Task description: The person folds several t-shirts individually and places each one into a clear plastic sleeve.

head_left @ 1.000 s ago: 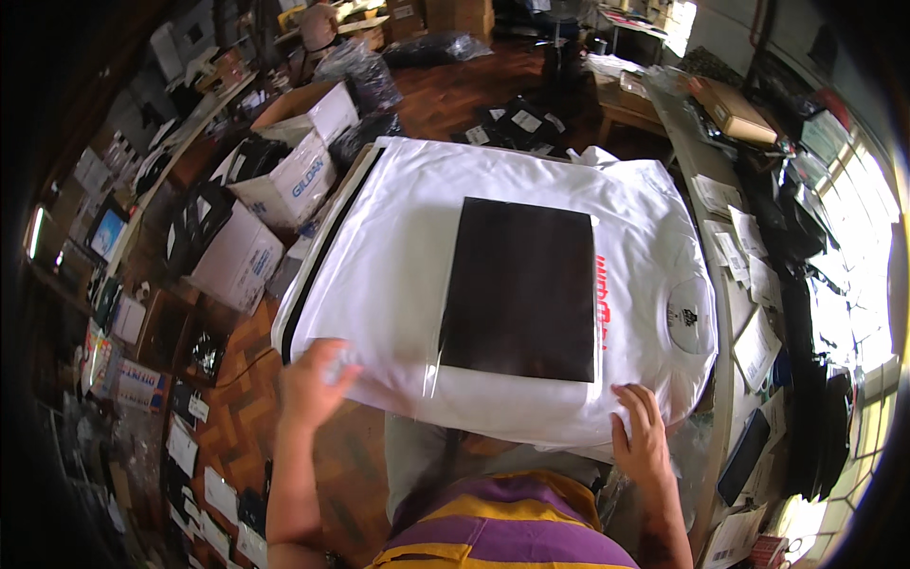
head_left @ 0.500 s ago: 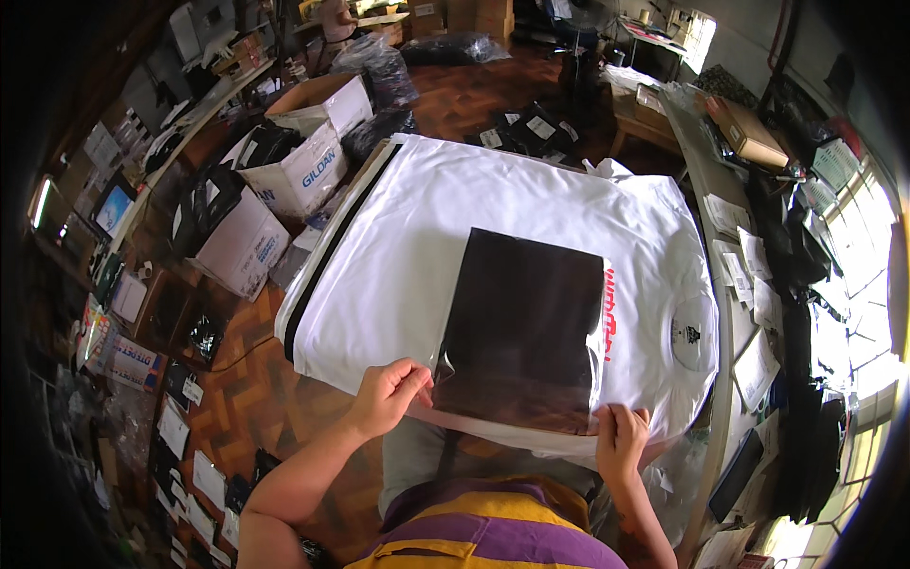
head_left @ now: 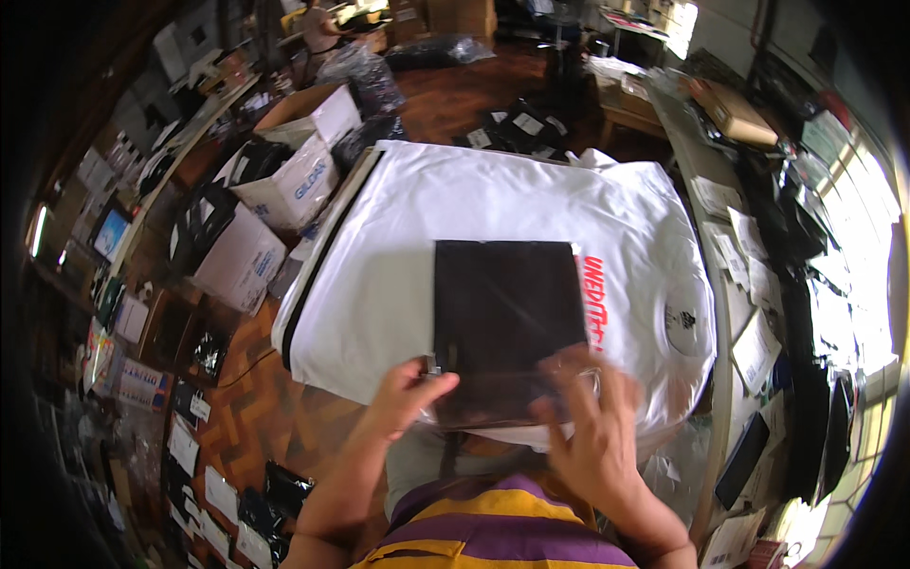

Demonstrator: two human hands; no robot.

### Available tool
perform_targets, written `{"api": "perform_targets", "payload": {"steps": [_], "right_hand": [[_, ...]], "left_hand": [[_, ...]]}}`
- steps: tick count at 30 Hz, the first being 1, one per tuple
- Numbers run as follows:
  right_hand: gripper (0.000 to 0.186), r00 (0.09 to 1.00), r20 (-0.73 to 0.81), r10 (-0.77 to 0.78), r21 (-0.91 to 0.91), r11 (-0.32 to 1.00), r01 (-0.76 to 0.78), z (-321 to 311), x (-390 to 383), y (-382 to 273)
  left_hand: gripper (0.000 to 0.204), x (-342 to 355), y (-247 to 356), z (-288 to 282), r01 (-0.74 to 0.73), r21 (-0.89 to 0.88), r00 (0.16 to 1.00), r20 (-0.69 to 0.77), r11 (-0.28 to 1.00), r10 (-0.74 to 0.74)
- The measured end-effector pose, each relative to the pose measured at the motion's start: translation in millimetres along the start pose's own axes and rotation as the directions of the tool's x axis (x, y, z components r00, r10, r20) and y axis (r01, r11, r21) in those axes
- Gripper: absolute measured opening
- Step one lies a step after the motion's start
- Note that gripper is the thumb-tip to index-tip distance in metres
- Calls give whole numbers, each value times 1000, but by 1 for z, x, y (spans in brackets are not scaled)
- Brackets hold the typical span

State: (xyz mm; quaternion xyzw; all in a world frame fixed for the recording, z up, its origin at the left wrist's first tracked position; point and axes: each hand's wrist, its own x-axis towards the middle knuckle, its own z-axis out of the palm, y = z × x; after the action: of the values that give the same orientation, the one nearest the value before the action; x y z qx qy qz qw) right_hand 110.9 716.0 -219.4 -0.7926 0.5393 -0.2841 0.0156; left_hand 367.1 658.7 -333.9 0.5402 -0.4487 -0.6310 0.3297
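A white T-shirt point(head_left: 398, 218) lies flat, collar to the right, with red lettering partly showing beside a dark rectangular piece in clear plastic point(head_left: 502, 303). My left hand point(head_left: 412, 398) grips the plastic at this piece's lower left edge, thumb on top. My right hand point(head_left: 592, 427), blurred by motion, is over the lower right corner with fingers spread. The piece's near end reaches the shirt's front edge.
Cardboard boxes point(head_left: 237, 266) crowd the left beside a long bench. A counter point(head_left: 720, 341) with papers and dark bundles runs along the right. A person point(head_left: 318, 28) is at the back, and dark packages point(head_left: 521, 128) lie on the floor beyond the shirt.
The dark piece has shifted toward me and slightly left. My left hand has moved onto its corner. My right hand has left its pinch at the corner and spread over it.
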Motion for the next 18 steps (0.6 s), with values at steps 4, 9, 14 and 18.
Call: {"api": "perform_targets", "payload": {"steps": [4, 9, 14, 18], "right_hand": [[35, 798, 16, -602, 603, 643, 473, -58, 1, -35], [41, 599, -57, -799, 357, 544, 759, -107, 8, -58], [28, 748, 476, -463, -243, 748, 618, -133, -37, -90], [13, 934, -12, -358, -169, 921, 351, -87, -7, 12]], "left_hand": [[50, -33, 43, -92, -71, -387, 899, -424, 919, -110], [48, -192, 77, -280, -426, -108, 688, -683, 898, 244], [28, -205, 87, -313, -143, 597, 349, -716, 790, 605], [15, -166, 59, -346, 167, 847, 716, -457, 505, 528]]}}
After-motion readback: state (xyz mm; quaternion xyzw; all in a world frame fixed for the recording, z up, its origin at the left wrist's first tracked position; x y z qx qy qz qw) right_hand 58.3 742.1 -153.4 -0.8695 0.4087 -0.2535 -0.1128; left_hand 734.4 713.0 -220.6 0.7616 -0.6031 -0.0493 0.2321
